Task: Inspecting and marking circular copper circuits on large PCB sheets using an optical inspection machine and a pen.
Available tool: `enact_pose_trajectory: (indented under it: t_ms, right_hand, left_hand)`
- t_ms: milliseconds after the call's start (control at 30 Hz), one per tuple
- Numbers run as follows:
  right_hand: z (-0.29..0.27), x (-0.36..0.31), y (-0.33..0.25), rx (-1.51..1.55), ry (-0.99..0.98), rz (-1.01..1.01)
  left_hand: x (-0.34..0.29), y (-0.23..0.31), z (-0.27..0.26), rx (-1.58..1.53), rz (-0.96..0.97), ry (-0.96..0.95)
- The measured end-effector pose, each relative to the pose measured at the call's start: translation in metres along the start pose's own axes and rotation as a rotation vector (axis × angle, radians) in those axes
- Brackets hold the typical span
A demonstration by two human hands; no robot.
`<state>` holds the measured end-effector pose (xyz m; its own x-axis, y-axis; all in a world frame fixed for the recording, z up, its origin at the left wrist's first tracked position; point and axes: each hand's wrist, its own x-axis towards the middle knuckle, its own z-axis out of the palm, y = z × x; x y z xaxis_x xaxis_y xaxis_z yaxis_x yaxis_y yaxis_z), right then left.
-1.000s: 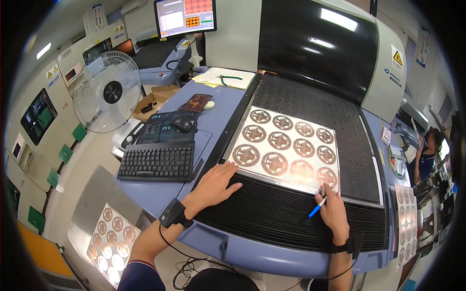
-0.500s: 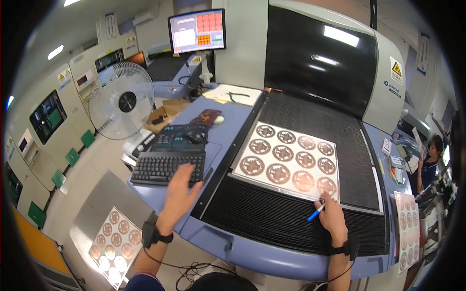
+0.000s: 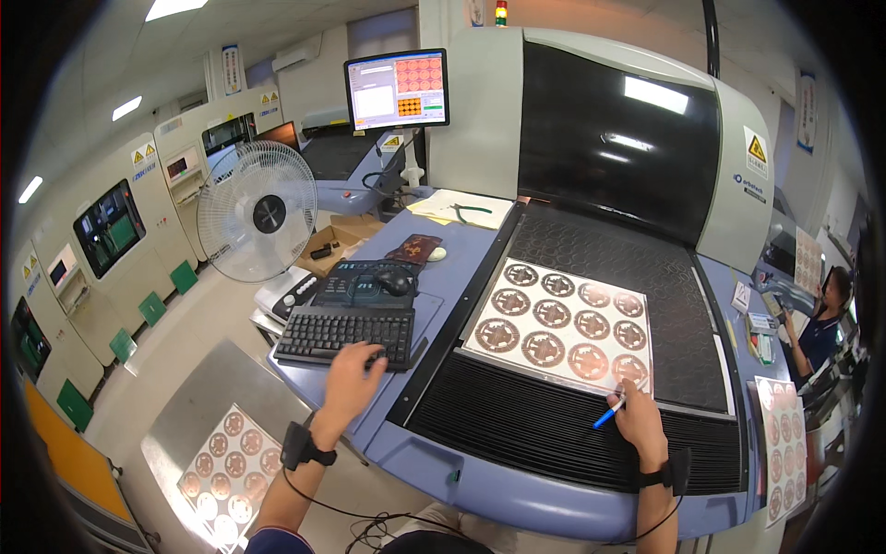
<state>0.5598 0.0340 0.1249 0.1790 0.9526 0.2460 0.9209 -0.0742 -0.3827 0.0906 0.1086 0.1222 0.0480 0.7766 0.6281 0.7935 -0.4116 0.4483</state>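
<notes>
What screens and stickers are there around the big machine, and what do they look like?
Monitor: up behind the desk, flat rectangle, orange grid on white.
Warning sticker: machine's right side, yellow triangle.
Small screen: cabinet at far left, dark rectangle.
Wall poster: back wall, tall, blue and white.

my left hand (image 3: pixel 352 374) rests on the keyboard (image 3: pixel 343 334), fingers at its near right corner. my right hand (image 3: pixel 637 420) grips a blue pen (image 3: pixel 608 413), tip at the near edge of the panel (image 3: pixel 563 322) on the black bed (image 3: pixel 600 406).
</notes>
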Motion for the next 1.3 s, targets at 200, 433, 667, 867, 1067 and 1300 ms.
enact_pose_trajectory:
  t_ms: [200,433,667,867,1067,1300]
  right_hand:
    - [-0.003,0.000,-0.006,-0.115,-0.040,-0.008]
    - [-0.007,-0.009,-0.017,-0.063,0.033,0.039]
    - [-0.004,-0.004,-0.003,0.006,0.017,0.043]
    - [-0.003,0.004,0.003,0.037,-0.071,0.022]
    - [-0.080,0.085,-0.085,-0.259,-0.091,-0.098]
    - [0.031,0.241,-0.277,0.280,0.106,-0.502]
  left_hand:
    - [0.018,0.051,0.033,-0.217,0.093,-0.138]
    - [0.015,0.058,0.043,-0.222,0.028,-0.252]
    - [0.036,0.071,0.097,-0.060,0.343,-0.481]
    - [0.045,0.067,0.166,-0.156,0.466,-0.366]
    - [0.040,0.076,0.157,-0.214,0.480,-0.524]
    - [0.031,0.072,0.156,-0.250,0.442,-0.587]
